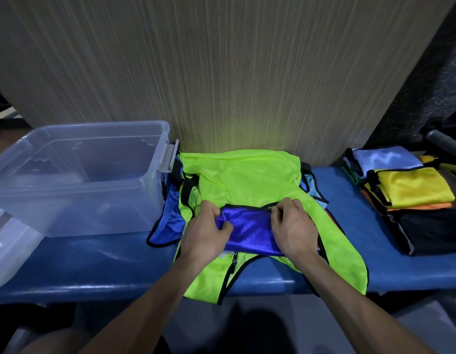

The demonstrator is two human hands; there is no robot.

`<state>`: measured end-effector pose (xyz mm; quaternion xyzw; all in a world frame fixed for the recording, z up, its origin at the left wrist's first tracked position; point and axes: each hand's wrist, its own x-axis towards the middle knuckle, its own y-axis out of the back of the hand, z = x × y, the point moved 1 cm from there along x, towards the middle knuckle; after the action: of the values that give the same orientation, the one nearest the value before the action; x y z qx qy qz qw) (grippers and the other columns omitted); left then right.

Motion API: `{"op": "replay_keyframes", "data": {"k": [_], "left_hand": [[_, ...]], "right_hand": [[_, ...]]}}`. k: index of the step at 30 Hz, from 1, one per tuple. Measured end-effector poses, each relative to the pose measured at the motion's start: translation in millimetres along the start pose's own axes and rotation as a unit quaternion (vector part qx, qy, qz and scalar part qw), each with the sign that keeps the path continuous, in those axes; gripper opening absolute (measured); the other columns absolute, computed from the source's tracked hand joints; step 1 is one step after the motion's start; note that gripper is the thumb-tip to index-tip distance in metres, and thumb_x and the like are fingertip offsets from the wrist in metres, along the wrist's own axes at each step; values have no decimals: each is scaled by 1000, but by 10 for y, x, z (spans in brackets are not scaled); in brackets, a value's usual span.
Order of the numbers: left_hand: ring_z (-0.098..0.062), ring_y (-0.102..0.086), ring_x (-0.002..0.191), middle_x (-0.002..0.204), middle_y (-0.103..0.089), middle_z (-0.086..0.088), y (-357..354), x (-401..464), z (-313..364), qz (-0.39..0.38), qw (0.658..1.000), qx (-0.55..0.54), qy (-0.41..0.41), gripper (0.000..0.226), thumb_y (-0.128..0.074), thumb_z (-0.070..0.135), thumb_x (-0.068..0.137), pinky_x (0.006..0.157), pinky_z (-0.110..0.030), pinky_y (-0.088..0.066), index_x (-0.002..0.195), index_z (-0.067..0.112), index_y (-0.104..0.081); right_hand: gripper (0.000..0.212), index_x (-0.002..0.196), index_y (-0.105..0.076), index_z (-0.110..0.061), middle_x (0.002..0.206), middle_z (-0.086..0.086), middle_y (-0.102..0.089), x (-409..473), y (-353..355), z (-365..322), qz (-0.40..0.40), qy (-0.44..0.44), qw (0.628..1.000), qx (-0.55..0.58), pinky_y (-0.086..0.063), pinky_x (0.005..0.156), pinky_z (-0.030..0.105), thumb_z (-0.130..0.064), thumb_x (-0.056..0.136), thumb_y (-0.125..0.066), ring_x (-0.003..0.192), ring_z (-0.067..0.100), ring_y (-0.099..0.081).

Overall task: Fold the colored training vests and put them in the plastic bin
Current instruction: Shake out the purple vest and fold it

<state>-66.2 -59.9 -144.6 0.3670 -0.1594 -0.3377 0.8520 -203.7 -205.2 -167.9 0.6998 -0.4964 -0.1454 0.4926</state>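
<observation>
With the left hand (206, 229) and right hand (292, 226) each pinching 1 end of the folded blue vest (250, 232), keep both pinches tight and level carrying it to the bin (76, 175) beyond the left fingers.

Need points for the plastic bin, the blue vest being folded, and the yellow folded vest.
plastic bin (159, 131): head view, back right rim.
blue vest (250, 229): head view, middle of the folded cloth between the hands.
yellow folded vest (413, 186): head view, top face.

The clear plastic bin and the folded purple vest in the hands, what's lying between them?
In the head view, a crumpled blue vest and the left edge of the neon green vest lie between the bin and the purple vest.
</observation>
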Motion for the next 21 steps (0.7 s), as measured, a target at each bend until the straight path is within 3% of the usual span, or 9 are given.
{"op": "replay_keyframes", "data": {"k": [3,6,9,14,21], "left_hand": [[-14,-52,53,60,-51,7,84,153,-13,-59,998,-14,29,28,-51,53,99,56,-31,-43,122,40,-43],[-13,-40,46,50,-43,6,103,237,-47,-71,995,37,-63,25,-46,51,103,51,-31,-35,126,43,-49],[-17,-40,48,52,-45,1,64,255,-59,-63,990,70,-100,19,-42,45,106,51,-34,-32,119,36,-53],[-16,-48,57,62,-50,4,26,209,-66,-47,984,153,-79,27,-29,47,109,54,-36,-31,114,27,-47],[-16,-50,60,67,-54,3,11,214,41,-32,979,188,-71,33,-19,47,109,55,-36,-29,99,26,-43]], "right_hand": [[22,95,-56,-14,92,2,-54,-13,30,-1,0,10,1000,-5,-41,56,34,-30,104,-45,69,24,-55],[21,95,-56,-15,91,1,-54,-20,43,-3,2,16,1000,-9,-39,55,33,-30,104,-45,68,22,-55],[21,95,-56,-14,90,1,-54,-14,39,-10,4,17,1000,-12,-39,55,33,-29,104,-45,67,23,-55],[22,94,-56,-15,90,0,-54,-13,39,-12,8,8,1000,4,-41,57,34,-31,105,-45,69,22,-55],[23,94,-55,-15,90,-1,-54,-14,57,-24,4,9,1000,4,-42,57,35,-32,106,-44,69,22,-56]]}}
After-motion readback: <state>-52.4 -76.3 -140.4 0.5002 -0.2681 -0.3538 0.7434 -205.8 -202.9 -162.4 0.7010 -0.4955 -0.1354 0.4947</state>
